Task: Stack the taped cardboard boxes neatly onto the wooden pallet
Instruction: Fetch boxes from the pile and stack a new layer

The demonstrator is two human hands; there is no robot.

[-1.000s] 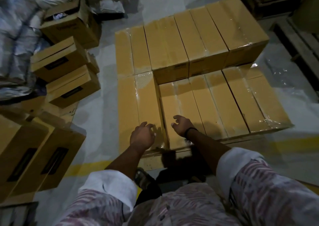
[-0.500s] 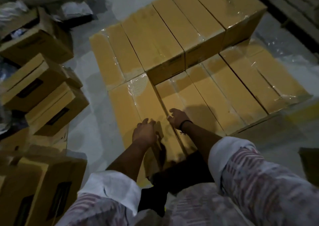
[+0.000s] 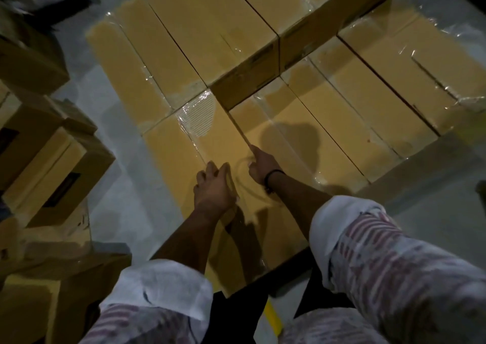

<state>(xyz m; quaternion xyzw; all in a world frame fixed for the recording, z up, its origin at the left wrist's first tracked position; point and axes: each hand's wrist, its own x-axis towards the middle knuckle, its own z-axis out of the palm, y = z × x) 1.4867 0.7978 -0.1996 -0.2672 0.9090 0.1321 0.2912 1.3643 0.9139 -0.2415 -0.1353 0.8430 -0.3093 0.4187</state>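
Smooth tan cardboard boxes (image 3: 349,99), glossy with crinkled clear tape (image 3: 198,113), sit packed in two tiers; left hand (image 3: 214,189) rests close-set fingers on the nearest one, right hand (image 3: 263,166) index, bent earlier, now straight along its seam, other fingers folded

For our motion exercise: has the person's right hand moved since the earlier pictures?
Yes: the right hand has gone farther from the person along the gap beside the tape-wrapped tan cardboard box.

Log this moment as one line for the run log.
tier: lower | left hand: on near-left box by the seam | right hand: pointing along seam beside neighbouring box | grip: unclear
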